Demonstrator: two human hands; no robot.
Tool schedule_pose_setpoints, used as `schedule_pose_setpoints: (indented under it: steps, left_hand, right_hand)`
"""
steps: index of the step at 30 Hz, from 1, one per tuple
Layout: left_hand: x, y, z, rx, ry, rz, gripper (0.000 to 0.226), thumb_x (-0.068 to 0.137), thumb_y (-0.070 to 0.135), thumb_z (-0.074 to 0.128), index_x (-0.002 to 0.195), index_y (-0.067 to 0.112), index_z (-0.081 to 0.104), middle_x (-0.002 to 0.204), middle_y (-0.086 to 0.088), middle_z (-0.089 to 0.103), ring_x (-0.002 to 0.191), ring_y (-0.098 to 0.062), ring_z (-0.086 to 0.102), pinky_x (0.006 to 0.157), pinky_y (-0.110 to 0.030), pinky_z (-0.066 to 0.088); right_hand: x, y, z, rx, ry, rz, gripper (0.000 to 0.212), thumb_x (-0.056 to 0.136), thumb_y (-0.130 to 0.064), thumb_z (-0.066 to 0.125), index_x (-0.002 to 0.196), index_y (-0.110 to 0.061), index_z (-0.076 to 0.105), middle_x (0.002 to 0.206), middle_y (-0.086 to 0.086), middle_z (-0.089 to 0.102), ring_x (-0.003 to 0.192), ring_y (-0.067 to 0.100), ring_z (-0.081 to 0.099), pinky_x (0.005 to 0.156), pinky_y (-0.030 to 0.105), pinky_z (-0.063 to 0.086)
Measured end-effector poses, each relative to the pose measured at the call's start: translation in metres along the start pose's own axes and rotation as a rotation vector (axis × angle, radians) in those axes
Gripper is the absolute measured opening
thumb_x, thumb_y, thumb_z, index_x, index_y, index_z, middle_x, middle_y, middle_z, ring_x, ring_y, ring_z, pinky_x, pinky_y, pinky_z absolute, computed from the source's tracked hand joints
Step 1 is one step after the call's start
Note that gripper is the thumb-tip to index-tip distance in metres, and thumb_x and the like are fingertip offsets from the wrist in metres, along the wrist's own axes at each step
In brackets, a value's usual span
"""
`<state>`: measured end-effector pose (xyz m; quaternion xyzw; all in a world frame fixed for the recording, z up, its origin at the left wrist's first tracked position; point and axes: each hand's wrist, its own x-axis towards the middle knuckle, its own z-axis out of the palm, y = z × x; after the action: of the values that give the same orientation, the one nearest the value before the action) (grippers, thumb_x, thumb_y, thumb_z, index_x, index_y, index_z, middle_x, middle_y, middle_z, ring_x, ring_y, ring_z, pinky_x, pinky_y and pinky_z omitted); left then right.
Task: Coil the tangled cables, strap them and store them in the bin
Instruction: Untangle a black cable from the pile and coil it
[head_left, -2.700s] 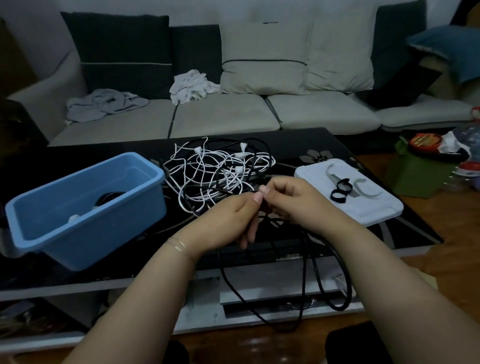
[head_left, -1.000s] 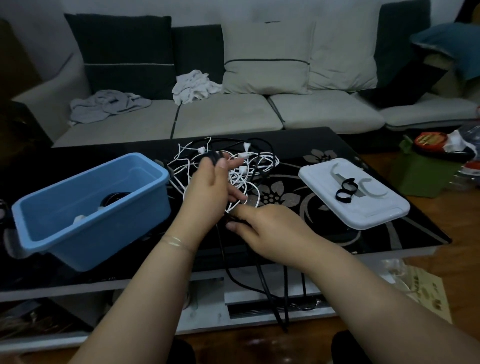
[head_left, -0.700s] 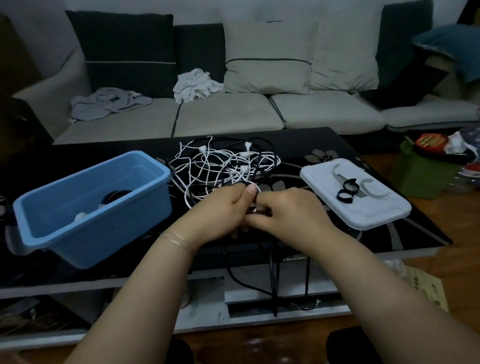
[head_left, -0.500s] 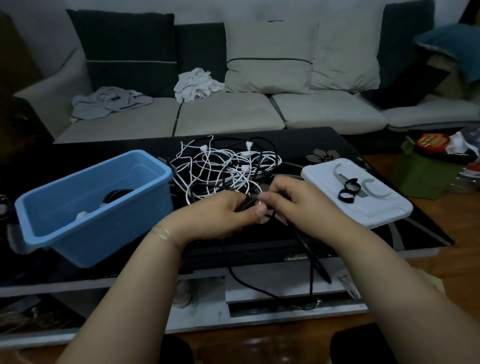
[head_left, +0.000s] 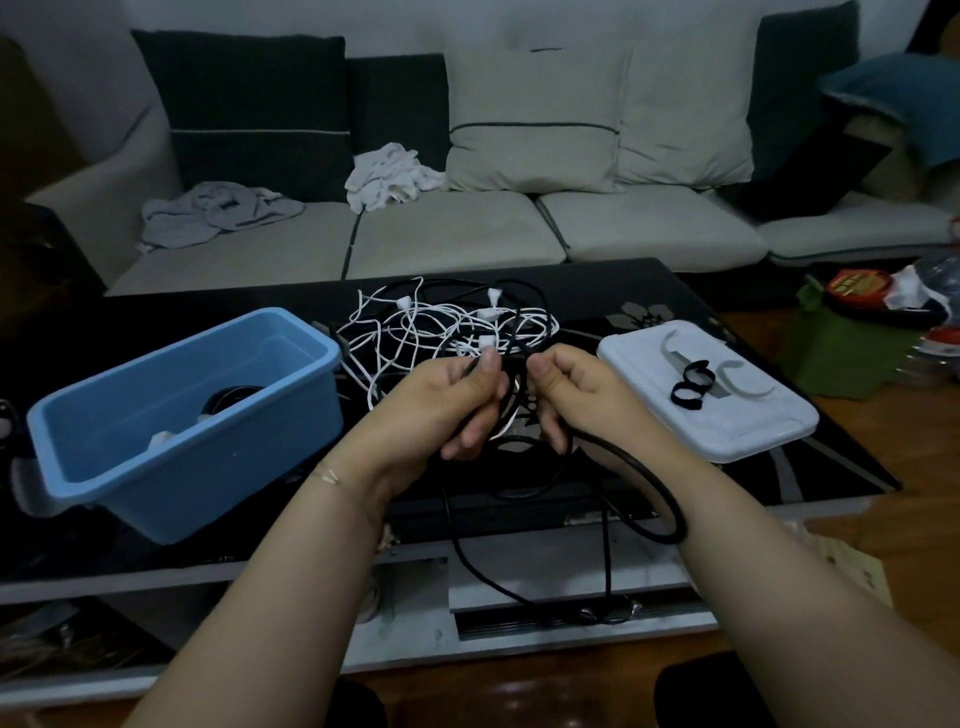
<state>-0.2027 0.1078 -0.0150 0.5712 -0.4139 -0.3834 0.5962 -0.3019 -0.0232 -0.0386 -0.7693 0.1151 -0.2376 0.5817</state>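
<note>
Behind everything runs a long pale sofa (head_left: 452, 228) with dark and cream cushions and crumpled cloths left on its seat, and in front of it stands a glossy black coffee table (head_left: 727, 467) patterned with flowers, which serves as the work surface. On the table's left sits the blue bin (head_left: 171, 447), open-topped and angled toward the person, with what looks like a dark coil and something white already lying inside, so it is probably kept close for quick drop-offs. To the right lies the white lid (head_left: 748, 431), used as a tray for the black straps (head_left: 688, 387), within easy reach for the binding step. Between bin and lid, toward the table's far side, lies the tangled pile of white cables (head_left: 415, 332) with black strands running through it, not yet sorted. Nearer, the black cable (head_left: 649, 478) hangs in loops off the table's front edge, one loop draped by the right forearm. The left hand (head_left: 441, 405) has its fingers curled round the gathered turns, apparently anchoring the coil, while the right hand (head_left: 576, 387) pinches the cable just beside it, likely feeding the next loop across.
</note>
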Motion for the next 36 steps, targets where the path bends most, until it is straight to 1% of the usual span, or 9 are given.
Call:
schedule_pose_setpoints:
  steps: [4, 8, 13, 16, 23, 28, 31, 33, 36]
  left_hand:
    - [-0.001, 0.002, 0.002, -0.103, -0.028, -0.046, 0.047, 0.081, 0.057, 0.037, 0.071, 0.012, 0.043, 0.035, 0.004, 0.03, 0.027, -0.005, 0.02, 0.036, -0.014, 0.019]
    - [0.0, 0.002, 0.0, -0.409, -0.056, -0.085, 0.034, 0.092, 0.042, 0.038, 0.076, 0.013, 0.046, 0.04, 0.008, 0.032, 0.03, -0.003, 0.023, 0.037, -0.017, 0.018]
    - [0.005, 0.001, 0.005, -0.672, 0.007, -0.012, 0.036, 0.087, 0.027, 0.042, 0.092, 0.005, 0.071, 0.075, 0.003, 0.067, 0.035, -0.002, 0.032, 0.04, -0.012, 0.029]
    - [0.009, 0.004, 0.003, -0.713, 0.133, 0.046, 0.038, 0.092, 0.03, 0.04, 0.103, 0.003, 0.064, 0.092, 0.002, 0.073, 0.041, -0.002, 0.038, 0.043, -0.009, 0.033]
    - [0.011, 0.002, 0.005, -0.711, 0.33, 0.055, 0.038, 0.101, 0.03, 0.038, 0.111, -0.001, 0.058, 0.055, 0.008, 0.051, 0.055, -0.004, 0.06, 0.051, -0.014, 0.05]
    - [0.01, 0.004, -0.003, -0.919, 0.312, 0.035, 0.036, 0.098, 0.03, 0.042, 0.112, 0.0, 0.057, 0.049, 0.01, 0.037, 0.04, -0.002, 0.04, 0.042, -0.013, 0.037]
    - [0.009, 0.003, -0.006, -0.954, 0.309, 0.032, 0.03, 0.093, 0.026, 0.048, 0.109, 0.003, 0.059, 0.046, 0.01, 0.038, 0.033, -0.005, 0.032, 0.038, -0.012, 0.029]
    - [0.01, 0.002, -0.006, -0.929, 0.337, 0.045, 0.027, 0.094, 0.024, 0.047, 0.11, 0.005, 0.058, 0.056, 0.011, 0.055, 0.032, -0.005, 0.031, 0.037, -0.011, 0.027]
    - [0.01, 0.002, -0.003, -0.757, 0.38, 0.099, 0.026, 0.1, 0.024, 0.041, 0.108, 0.006, 0.057, 0.104, 0.0, 0.073, 0.037, -0.003, 0.033, 0.041, -0.011, 0.031]
  right_hand:
    - [-0.001, 0.0, 0.0, 0.018, -0.011, 0.006, 0.027, 0.1, -0.024, 0.04, 0.078, -0.011, 0.046, 0.034, 0.0, 0.044, 0.029, 0.005, 0.036, 0.043, 0.012, 0.033]
    - [0.0, 0.003, 0.003, -0.028, -0.016, 0.001, 0.025, 0.102, -0.019, 0.037, 0.082, -0.007, 0.045, 0.036, -0.001, 0.044, 0.029, 0.003, 0.037, 0.042, 0.013, 0.031]
    - [0.001, 0.011, 0.009, -0.204, -0.044, 0.015, 0.021, 0.102, -0.014, 0.037, 0.087, -0.023, 0.048, 0.05, 0.002, 0.052, 0.043, 0.01, 0.047, 0.056, 0.032, 0.04]
    - [-0.004, 0.013, 0.013, -0.412, -0.168, 0.029, 0.021, 0.099, -0.019, 0.043, 0.079, -0.023, 0.047, 0.05, -0.005, 0.055, 0.055, 0.014, 0.053, 0.064, 0.035, 0.043]
    - [-0.007, 0.013, 0.018, -0.631, -0.245, 0.037, 0.01, 0.096, -0.029, 0.05, 0.091, -0.02, 0.053, 0.075, -0.004, 0.065, 0.073, 0.014, 0.058, 0.074, 0.038, 0.05]
    - [-0.009, 0.012, 0.022, -0.656, -0.271, 0.058, 0.014, 0.095, -0.027, 0.051, 0.107, -0.026, 0.059, 0.077, -0.01, 0.061, 0.08, 0.012, 0.057, 0.073, 0.027, 0.045]
    - [-0.009, 0.012, 0.021, -0.74, -0.257, 0.04, 0.019, 0.097, -0.029, 0.047, 0.113, -0.023, 0.055, 0.093, -0.003, 0.062, 0.093, 0.019, 0.057, 0.081, 0.032, 0.047]
    - [-0.01, 0.011, 0.024, -0.808, -0.255, 0.007, 0.019, 0.098, -0.031, 0.044, 0.114, -0.022, 0.051, 0.102, 0.005, 0.065, 0.099, 0.027, 0.059, 0.082, 0.037, 0.048]
    - [-0.013, 0.009, 0.028, -0.907, -0.261, -0.049, 0.029, 0.098, -0.037, 0.042, 0.124, -0.025, 0.042, 0.102, 0.007, 0.067, 0.1, 0.031, 0.06, 0.079, 0.037, 0.048]
